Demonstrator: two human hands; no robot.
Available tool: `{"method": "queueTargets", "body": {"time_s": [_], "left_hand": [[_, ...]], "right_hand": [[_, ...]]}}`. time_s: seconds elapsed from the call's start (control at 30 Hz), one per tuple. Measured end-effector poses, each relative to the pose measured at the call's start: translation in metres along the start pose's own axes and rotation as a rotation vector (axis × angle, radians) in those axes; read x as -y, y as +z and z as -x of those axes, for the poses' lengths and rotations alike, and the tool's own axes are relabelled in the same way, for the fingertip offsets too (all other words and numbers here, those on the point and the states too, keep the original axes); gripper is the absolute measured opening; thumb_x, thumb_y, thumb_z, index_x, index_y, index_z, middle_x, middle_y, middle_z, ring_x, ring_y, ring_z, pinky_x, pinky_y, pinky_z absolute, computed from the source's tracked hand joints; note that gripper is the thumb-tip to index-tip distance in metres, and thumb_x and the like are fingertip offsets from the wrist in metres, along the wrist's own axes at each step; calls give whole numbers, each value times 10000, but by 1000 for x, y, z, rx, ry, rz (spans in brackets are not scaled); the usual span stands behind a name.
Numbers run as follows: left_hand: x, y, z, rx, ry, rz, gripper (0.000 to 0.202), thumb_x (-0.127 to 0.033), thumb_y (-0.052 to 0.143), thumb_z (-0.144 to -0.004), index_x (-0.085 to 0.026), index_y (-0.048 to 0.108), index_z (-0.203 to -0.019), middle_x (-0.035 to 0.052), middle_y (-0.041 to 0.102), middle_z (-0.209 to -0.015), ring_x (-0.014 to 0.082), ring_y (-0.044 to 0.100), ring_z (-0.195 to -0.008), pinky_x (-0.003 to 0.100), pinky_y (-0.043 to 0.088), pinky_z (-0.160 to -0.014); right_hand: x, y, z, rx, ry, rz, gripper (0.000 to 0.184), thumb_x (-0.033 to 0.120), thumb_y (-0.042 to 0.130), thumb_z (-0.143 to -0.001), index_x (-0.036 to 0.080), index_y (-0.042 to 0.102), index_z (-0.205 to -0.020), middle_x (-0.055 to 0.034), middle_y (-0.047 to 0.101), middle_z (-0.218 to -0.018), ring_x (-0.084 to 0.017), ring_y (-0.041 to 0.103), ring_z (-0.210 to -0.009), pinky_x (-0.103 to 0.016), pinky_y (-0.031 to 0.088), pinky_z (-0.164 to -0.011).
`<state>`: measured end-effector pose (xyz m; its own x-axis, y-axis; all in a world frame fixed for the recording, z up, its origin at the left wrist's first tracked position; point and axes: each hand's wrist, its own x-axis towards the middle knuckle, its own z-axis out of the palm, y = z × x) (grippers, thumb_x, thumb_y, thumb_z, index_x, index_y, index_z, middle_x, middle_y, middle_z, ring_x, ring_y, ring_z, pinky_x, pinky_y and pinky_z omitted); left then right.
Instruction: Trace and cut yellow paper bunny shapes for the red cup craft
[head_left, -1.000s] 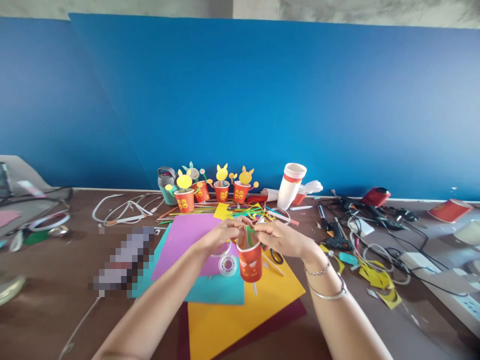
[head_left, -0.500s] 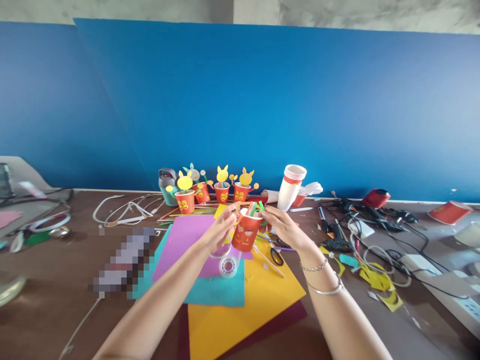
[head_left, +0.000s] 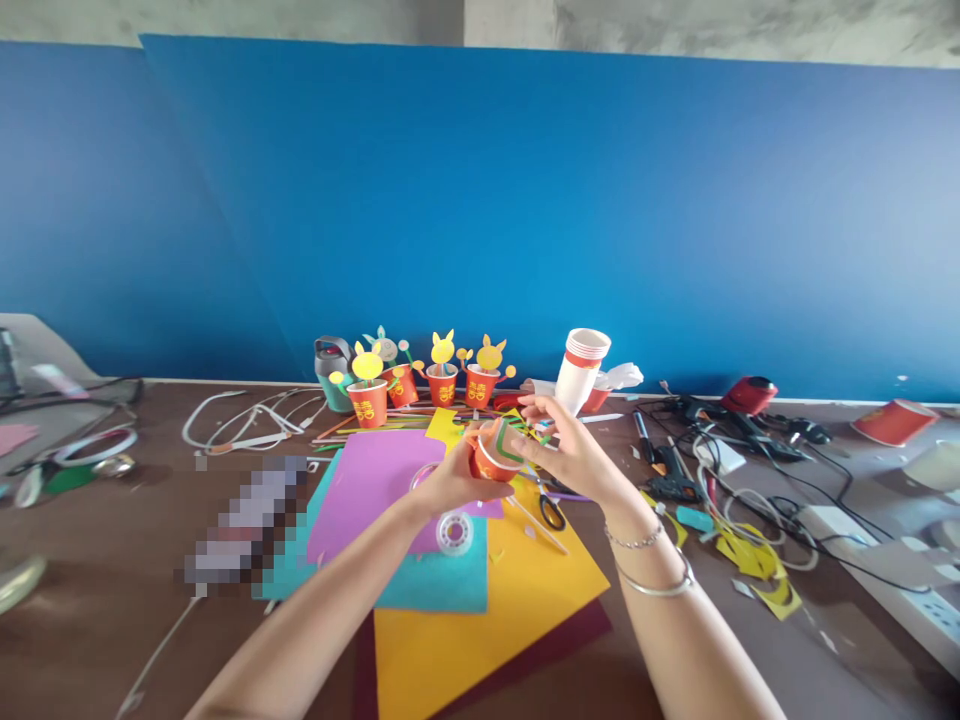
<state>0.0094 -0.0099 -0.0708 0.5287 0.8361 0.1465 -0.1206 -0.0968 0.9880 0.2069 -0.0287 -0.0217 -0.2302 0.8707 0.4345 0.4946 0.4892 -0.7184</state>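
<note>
My left hand is wrapped round a red paper cup, which is tilted with its mouth toward the right. A bent green strip and an orange one show at the cup's mouth. Close by on the right, my right hand has its fingers apart and bent toward the green strip; whether a fingertip touches it I cannot tell. Below the cup, a roll of clear tape lies on the paper sheets. Scissors rest under my right hand, partly hidden.
Purple, teal and yellow sheets overlap on the brown table. Several red cups with yellow paper figures stand behind, beside a bottle. Right of them are stacked white cups, a glue gun and tangled cables.
The cup has tipped from nearly upright and sunk lower, its mouth now turned right. My left hand has moved round its side, and my right hand has lifted slightly with fingers spread.
</note>
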Motion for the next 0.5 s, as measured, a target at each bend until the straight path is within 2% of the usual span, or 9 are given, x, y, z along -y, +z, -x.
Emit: {"method": "queueTargets", "body": {"time_s": [0.1,0.23,0.33,0.4,0.5], "left_hand": [[-2,5,1,-43,40,-142,625,-217,847,-598,-187,547,-1146,50,596,-1024,233,577,-985,329,475,-816],[3,9,2,-41,38,-199,639,-211,833,-599,-194,513,-1152,55,597,-1086,236,588,-982,356,498,-825],[5,8,2,-36,-31,-220,606,-228,829,-609,-173,523,-1130,64,621,-1051,243,590,-973,367,504,-818],[4,7,3,-8,-80,-192,617,-244,827,-616,-166,520,-1146,64,631,-1030,234,594,-941,357,507,-788],[1,5,4,41,-130,-139,656,-249,825,-619,-179,511,-1191,49,628,-1001,195,592,-843,321,497,-711]], "right_hand": [[7,6,1,-28,-107,-5,480,437,675,-850,260,562,-1281,-108,539,-1305,-278,482,-1260,-440,417,-1037],[12,18,2,-88,-204,71,154,355,655,-875,276,725,-987,-97,530,-1298,-307,442,-1296,-513,361,-1077],[12,21,2,-176,-184,89,137,315,625,-890,247,727,-829,-101,558,-1260,-303,478,-1256,-520,360,-1069],[11,18,1,-161,-145,18,154,324,595,-906,238,722,-892,-108,577,-1251,-285,500,-1242,-492,381,-1062],[10,10,1,-28,-89,-122,264,340,545,-935,245,670,-1147,-101,624,-1232,-245,547,-1207,-427,436,-1021]]}}
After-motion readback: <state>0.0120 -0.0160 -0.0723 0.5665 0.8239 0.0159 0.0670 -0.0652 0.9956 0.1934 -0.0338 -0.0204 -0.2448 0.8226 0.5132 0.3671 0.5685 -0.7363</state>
